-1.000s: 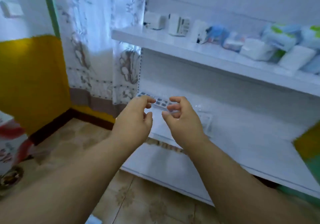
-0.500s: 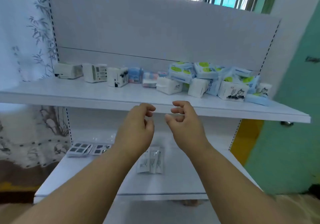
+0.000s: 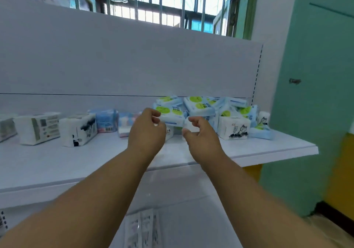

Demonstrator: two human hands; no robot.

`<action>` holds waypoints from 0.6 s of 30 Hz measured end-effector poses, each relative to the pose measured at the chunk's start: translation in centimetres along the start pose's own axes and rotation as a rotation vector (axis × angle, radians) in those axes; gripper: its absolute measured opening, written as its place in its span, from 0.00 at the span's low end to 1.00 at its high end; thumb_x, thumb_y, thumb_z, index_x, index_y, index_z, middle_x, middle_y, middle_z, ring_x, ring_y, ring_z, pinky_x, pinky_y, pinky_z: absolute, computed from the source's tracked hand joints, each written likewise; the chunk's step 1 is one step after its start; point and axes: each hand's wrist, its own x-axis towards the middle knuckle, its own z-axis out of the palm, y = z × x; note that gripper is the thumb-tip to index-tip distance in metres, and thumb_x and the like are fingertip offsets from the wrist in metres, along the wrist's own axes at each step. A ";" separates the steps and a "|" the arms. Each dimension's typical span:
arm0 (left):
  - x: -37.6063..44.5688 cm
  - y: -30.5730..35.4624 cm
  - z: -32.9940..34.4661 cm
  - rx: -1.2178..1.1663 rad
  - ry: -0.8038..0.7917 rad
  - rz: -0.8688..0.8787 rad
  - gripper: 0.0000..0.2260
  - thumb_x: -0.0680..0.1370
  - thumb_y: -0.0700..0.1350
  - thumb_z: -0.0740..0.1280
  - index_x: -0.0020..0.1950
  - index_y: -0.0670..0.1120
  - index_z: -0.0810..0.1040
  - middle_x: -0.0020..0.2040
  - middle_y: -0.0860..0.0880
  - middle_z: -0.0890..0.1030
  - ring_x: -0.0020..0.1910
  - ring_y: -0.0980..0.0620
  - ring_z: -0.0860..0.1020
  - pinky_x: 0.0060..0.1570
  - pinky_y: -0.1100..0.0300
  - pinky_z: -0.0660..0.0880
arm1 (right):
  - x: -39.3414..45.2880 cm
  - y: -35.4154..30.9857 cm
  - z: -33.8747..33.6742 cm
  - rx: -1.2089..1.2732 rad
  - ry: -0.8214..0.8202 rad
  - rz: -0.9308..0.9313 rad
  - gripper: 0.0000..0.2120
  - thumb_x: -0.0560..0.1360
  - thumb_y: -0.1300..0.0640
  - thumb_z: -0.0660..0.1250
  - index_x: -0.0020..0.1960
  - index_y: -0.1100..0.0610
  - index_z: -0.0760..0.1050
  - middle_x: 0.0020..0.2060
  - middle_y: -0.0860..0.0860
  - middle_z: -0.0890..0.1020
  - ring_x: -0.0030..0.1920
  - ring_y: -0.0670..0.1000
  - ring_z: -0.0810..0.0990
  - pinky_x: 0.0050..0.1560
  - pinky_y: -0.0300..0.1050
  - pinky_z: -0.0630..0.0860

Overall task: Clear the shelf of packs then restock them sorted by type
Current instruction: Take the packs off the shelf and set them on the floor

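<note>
View has swung up from the lower shelf [image 3: 191, 219] to the upper shelf [image 3: 249, 152] w/in the last second; both arms have risen w/ it and now reach toward the packs. Judgement: the clearing step is only starting, nothing lifted yet.

Left hand [image 3: 146, 132] and right hand [image 3: 203, 134] hover side by side, a small gap between them, just in front of the heap. Fingers of both loosely curled, thumb and fingers partly apart, holding nothing.

Packs all sit at the back of the upper shelf. Right side: a jumbled heap of blue-and-green tissue packs [image 3: 199, 106], some overlapping, w/ a white pack w/ ink drawing [image 3: 233, 129] at its front. Centre: a pink-and-blue pack [image 3: 125, 123] and a blue pack [image 3: 105, 120]. Left: two white packs [image 3: 78, 129], one showing a printed label [image 3: 38, 128].

Hard to tell: hands cover the packs directly behind them; heap count unclear; print unreadable. A pack at far left is cut off by the frame edge. On the lower shelf, flat clear sachets [image 3: 141, 228] show only partly, blurred, between the forearms.
</note>
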 end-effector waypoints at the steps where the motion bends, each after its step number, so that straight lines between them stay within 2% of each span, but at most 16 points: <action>1: 1.7 -0.3 0.7 0.015 0.053 -0.030 0.12 0.79 0.46 0.64 0.63 0.50 0.73 0.57 0.51 0.78 0.52 0.51 0.76 0.46 0.59 0.72 | 1.5 0.2 0.1 0.004 -0.018 0.010 0.17 0.79 0.52 0.66 0.67 0.47 0.70 0.54 0.42 0.73 0.52 0.48 0.79 0.52 0.43 0.76; 2: 3.4 -0.7 1.3 0.053 0.098 -0.069 0.14 0.79 0.48 0.64 0.64 0.49 0.74 0.59 0.48 0.78 0.55 0.49 0.76 0.50 0.57 0.71 | 3.0 0.3 0.2 0.022 -0.046 0.027 0.18 0.79 0.52 0.66 0.68 0.47 0.69 0.55 0.43 0.73 0.54 0.49 0.79 0.56 0.47 0.78; 4: 6.8 -1.6 2.4 0.216 0.107 -0.167 0.20 0.78 0.56 0.61 0.65 0.47 0.75 0.62 0.45 0.78 0.60 0.44 0.75 0.54 0.53 0.70 | 5.4 0.6 0.8 0.033 -0.118 0.068 0.20 0.79 0.52 0.65 0.69 0.47 0.68 0.55 0.46 0.76 0.52 0.50 0.81 0.56 0.52 0.80; 7: 9.9 -2.2 4.1 0.464 -0.036 -0.287 0.32 0.73 0.68 0.53 0.60 0.45 0.78 0.60 0.42 0.79 0.62 0.40 0.74 0.60 0.48 0.68 | 7.9 0.6 1.7 0.136 -0.255 0.148 0.16 0.80 0.55 0.63 0.67 0.47 0.68 0.46 0.47 0.76 0.43 0.51 0.82 0.51 0.53 0.81; 8: 10.3 -2.3 4.5 0.493 -0.046 -0.290 0.32 0.71 0.69 0.54 0.58 0.46 0.79 0.58 0.43 0.80 0.61 0.40 0.74 0.61 0.47 0.68 | 8.5 0.6 2.0 0.180 -0.286 0.175 0.15 0.80 0.56 0.62 0.66 0.48 0.68 0.45 0.47 0.75 0.41 0.52 0.82 0.50 0.54 0.81; 9: 10.5 -2.1 4.8 0.484 -0.012 -0.277 0.29 0.70 0.68 0.58 0.57 0.47 0.78 0.56 0.44 0.81 0.60 0.40 0.75 0.60 0.48 0.70 | 9.0 0.5 2.3 0.206 -0.303 0.189 0.14 0.81 0.57 0.61 0.65 0.49 0.68 0.45 0.50 0.77 0.39 0.52 0.82 0.48 0.53 0.81; 11: 10.7 -1.9 4.8 0.360 0.113 -0.241 0.19 0.71 0.60 0.66 0.56 0.50 0.75 0.52 0.47 0.80 0.56 0.42 0.76 0.56 0.51 0.73 | 10.1 0.6 2.9 0.243 -0.292 0.196 0.12 0.80 0.59 0.60 0.63 0.51 0.69 0.48 0.58 0.80 0.33 0.51 0.81 0.39 0.48 0.81; 13: 11.1 -1.8 4.2 0.075 0.258 -0.231 0.13 0.71 0.48 0.68 0.54 0.51 0.72 0.48 0.48 0.78 0.50 0.43 0.78 0.50 0.52 0.76 | 11.4 0.6 3.3 0.285 -0.246 0.172 0.12 0.79 0.63 0.58 0.60 0.51 0.70 0.50 0.59 0.80 0.29 0.50 0.79 0.35 0.45 0.77; 14: 11.4 -1.8 3.7 -0.077 0.338 -0.243 0.13 0.70 0.43 0.67 0.53 0.50 0.71 0.48 0.48 0.77 0.46 0.45 0.78 0.45 0.53 0.77 | 12.2 0.5 3.6 0.301 -0.224 0.159 0.14 0.79 0.64 0.56 0.60 0.51 0.70 0.49 0.56 0.79 0.29 0.50 0.79 0.35 0.45 0.77; 16: 12.1 -2.1 2.8 -0.263 0.486 -0.297 0.15 0.71 0.38 0.65 0.54 0.50 0.69 0.49 0.48 0.75 0.39 0.51 0.74 0.36 0.58 0.72 | 13.9 0.2 4.3 0.360 -0.211 0.181 0.17 0.79 0.66 0.55 0.63 0.50 0.70 0.47 0.54 0.77 0.31 0.51 0.78 0.36 0.46 0.76; 18: 12.6 -2.7 2.4 -0.351 0.578 -0.344 0.16 0.72 0.37 0.64 0.56 0.50 0.67 0.50 0.47 0.74 0.37 0.55 0.71 0.33 0.59 0.68 | 15.4 -0.1 5.4 0.459 -0.263 0.282 0.21 0.80 0.65 0.55 0.68 0.48 0.68 0.49 0.54 0.75 0.34 0.53 0.79 0.36 0.46 0.78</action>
